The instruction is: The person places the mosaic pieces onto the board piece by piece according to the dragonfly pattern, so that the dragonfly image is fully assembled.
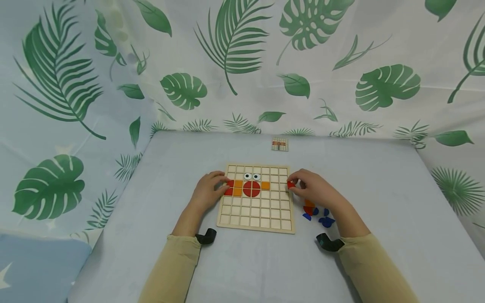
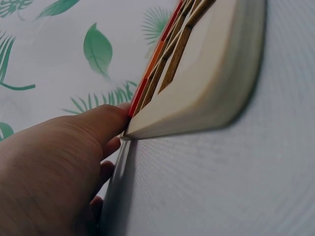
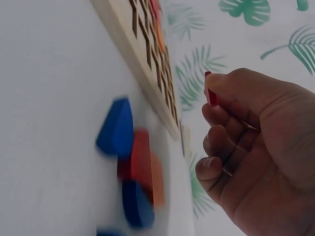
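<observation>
A square wooden grid board (image 1: pixel 254 211) lies on the table with red and orange square tiles at its left, a red disc of quarter pieces (image 1: pixel 251 189), two eye pieces (image 1: pixel 251 176) and an orange tile (image 1: pixel 265 185). My left hand (image 1: pixel 206 191) holds the board's left edge, its thumb by the outer red tile (image 2: pixel 139 98) in the left wrist view. Just off the right edge, my right hand (image 1: pixel 320 190) pinches a small red piece (image 3: pixel 211 95) between thumb and index finger, the other fingers curled below. The piece's full outline is partly hidden.
Right of the board lie loose pieces: an orange one (image 1: pixel 309 203), a red one (image 1: pixel 307 210) and several blue ones (image 1: pixel 326 221). A small pattern card (image 1: pixel 280 144) rests behind the board. Leaf-printed cloth (image 1: pixel 242 105) hangs at the table's back.
</observation>
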Demonstrator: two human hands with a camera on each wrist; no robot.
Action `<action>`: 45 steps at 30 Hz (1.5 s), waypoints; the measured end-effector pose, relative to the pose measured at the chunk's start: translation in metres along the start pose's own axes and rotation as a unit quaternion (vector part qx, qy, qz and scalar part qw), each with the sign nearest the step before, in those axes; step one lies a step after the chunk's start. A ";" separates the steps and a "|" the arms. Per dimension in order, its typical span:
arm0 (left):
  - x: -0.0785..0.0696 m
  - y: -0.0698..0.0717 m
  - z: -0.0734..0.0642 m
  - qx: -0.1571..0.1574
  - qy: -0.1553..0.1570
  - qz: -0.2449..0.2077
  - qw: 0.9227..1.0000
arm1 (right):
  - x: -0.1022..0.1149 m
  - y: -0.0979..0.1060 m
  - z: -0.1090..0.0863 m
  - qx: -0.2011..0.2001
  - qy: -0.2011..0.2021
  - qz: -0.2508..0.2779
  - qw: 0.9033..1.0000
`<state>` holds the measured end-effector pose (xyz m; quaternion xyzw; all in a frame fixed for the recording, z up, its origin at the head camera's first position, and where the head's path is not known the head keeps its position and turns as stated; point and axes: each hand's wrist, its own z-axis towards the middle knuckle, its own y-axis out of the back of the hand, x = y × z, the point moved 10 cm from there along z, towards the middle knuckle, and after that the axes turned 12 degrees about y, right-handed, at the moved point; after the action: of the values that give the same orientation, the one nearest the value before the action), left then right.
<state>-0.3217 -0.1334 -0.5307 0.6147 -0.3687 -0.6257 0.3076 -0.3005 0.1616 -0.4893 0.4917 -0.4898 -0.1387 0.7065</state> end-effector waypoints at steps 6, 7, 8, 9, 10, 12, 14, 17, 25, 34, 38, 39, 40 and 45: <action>0.001 0.000 0.000 0.004 0.003 0.002 1.000 | 0.005 -0.012 0.020 0.008 -0.009 0.011 1.000; 0.001 0.000 0.000 0.004 0.003 0.002 1.000 | 0.006 -0.014 0.024 0.008 -0.009 0.012 1.000; 0.001 0.000 0.000 0.004 0.003 0.003 1.000 | 0.006 -0.016 0.026 0.010 -0.009 0.013 1.000; 0.000 0.000 0.000 0.004 0.002 0.003 1.000 | 0.006 -0.019 0.029 0.011 -0.010 0.012 1.000; 0.000 0.001 -0.001 0.003 0.001 0.002 1.000 | 0.007 -0.021 0.031 0.013 -0.010 0.011 1.000; 0.000 0.001 -0.001 0.001 -0.001 0.000 1.000 | 0.007 -0.026 0.036 0.016 -0.013 0.010 1.000; -0.001 0.001 -0.001 -0.001 -0.004 -0.001 1.000 | 0.008 -0.030 0.038 0.021 -0.015 0.012 1.000; -0.002 0.002 -0.001 -0.002 -0.009 -0.001 1.000 | 0.009 -0.033 0.039 0.024 -0.023 0.012 0.999; -0.001 0.002 -0.001 -0.004 -0.010 -0.005 1.000 | 0.012 -0.038 0.042 0.023 -0.018 0.001 1.000; 0.001 0.000 0.001 0.000 -0.004 -0.004 1.000 | 0.011 -0.039 0.042 0.023 -0.026 -0.002 0.999; 0.001 0.000 0.001 0.003 -0.006 -0.012 1.000 | 0.011 -0.039 0.041 0.021 -0.027 0.002 0.999; 0.001 0.000 0.001 0.004 -0.008 -0.015 1.000 | 0.010 -0.039 0.041 0.020 -0.027 0.003 0.999; 0.001 0.000 0.001 0.007 -0.011 -0.018 1.000 | 0.010 -0.039 0.041 0.019 -0.026 0.004 0.999; -0.002 0.000 0.000 0.018 -0.039 -0.013 0.999 | 0.008 -0.040 0.041 0.017 -0.026 0.008 0.999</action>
<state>-0.3211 -0.1316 -0.5299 0.6002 -0.3839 -0.6460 0.2740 -0.3190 0.1138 -0.5165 0.4960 -0.5140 -0.1376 0.6862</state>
